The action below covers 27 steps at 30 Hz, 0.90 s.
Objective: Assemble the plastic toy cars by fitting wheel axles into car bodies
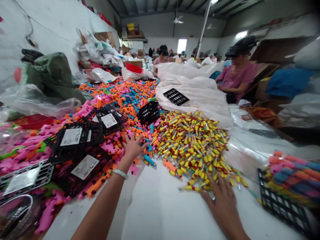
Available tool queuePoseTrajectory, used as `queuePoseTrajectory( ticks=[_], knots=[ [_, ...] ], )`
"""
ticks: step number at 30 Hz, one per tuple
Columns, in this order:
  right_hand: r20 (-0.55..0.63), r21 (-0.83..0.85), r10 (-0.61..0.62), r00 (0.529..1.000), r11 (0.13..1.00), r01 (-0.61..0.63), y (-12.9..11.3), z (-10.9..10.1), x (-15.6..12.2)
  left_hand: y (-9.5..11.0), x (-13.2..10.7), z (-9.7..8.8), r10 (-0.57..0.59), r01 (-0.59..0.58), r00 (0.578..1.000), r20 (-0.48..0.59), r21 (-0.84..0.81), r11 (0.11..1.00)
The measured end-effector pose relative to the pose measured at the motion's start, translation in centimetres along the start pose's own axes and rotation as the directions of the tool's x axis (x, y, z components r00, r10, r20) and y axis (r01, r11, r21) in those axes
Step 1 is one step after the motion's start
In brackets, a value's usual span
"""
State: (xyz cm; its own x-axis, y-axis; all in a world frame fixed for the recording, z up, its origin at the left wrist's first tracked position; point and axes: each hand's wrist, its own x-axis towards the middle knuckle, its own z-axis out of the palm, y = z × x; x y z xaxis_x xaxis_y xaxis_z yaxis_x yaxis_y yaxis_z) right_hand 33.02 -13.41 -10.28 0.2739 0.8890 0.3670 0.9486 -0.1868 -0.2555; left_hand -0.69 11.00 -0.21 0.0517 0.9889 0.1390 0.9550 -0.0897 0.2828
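Reaching into a loose heap of yellow-banded tubes (192, 143) at four o'clock from mid-view, apparently at a picking-up step; seems to call for curling fingertips around chosen pieces without scattering others. Clear-barrelled, red-ended in places, jumbled every which way on the white tabletop (147, 200). Right hand (222, 196) at the near edge, toward five o'clock, fingers parted, nothing visibly pinched; left hand (133, 146) near eight o'clock, fingers fanned over coloured plastic pieces (135, 95), cannot tell how firmly touching. Farther out, between eight and nine, labelled black trays (72, 136); at four, a blurred loaded tray (278, 205); at two, a co-worker (240, 75) in pink beside white plastic sheeting (195, 88)
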Motion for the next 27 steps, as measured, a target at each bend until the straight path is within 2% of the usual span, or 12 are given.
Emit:
queuePoseTrajectory(
  ticks=[3, 6, 10, 16, 19, 23, 27],
  knots=[
    [-0.003, -0.012, -0.041, 0.999, 0.999, 0.041, -0.1, 0.0, 0.0, 0.6, -1.0, -0.3, 0.003, -0.003, 1.000, -0.018, 0.004, 1.000],
    [-0.007, -0.001, -0.048, 0.999, 0.999, 0.048, -0.1, 0.0, -0.1, 1.0, -2.9, -0.4, 0.017, -0.016, 0.999, -0.039, 0.009, 1.000],
    [-0.040, 0.023, -0.054, 0.998, 0.998, 0.055, 0.0, 0.2, -0.2, 1.4, -5.5, 0.0, 0.014, -0.014, 0.997, -0.075, 0.001, 1.000],
    [-0.021, 0.013, -0.050, 0.999, 0.999, 0.050, 0.2, 0.5, 0.0, 2.3, -8.1, 0.6, 0.014, -0.019, 0.992, -0.123, -0.041, 0.999],
    [-0.022, 0.015, -0.048, 0.999, 0.999, 0.048, -0.1, 0.0, 0.0, 2.4, -9.7, 0.6, 0.085, -0.092, 0.991, -0.105, -0.067, 0.994],
    [-0.025, 0.070, -0.065, 0.998, 0.995, 0.066, -0.7, -0.9, 0.1, 1.5, -12.0, 0.5, 0.236, -0.242, 0.970, -0.055, -0.126, 0.962],
    [0.008, 0.120, -0.053, 0.999, 0.991, 0.052, -1.8, -1.0, 0.4, 0.2, -14.3, 0.4, 0.316, -0.334, 0.938, -0.143, -0.126, 0.934]
  ],
)
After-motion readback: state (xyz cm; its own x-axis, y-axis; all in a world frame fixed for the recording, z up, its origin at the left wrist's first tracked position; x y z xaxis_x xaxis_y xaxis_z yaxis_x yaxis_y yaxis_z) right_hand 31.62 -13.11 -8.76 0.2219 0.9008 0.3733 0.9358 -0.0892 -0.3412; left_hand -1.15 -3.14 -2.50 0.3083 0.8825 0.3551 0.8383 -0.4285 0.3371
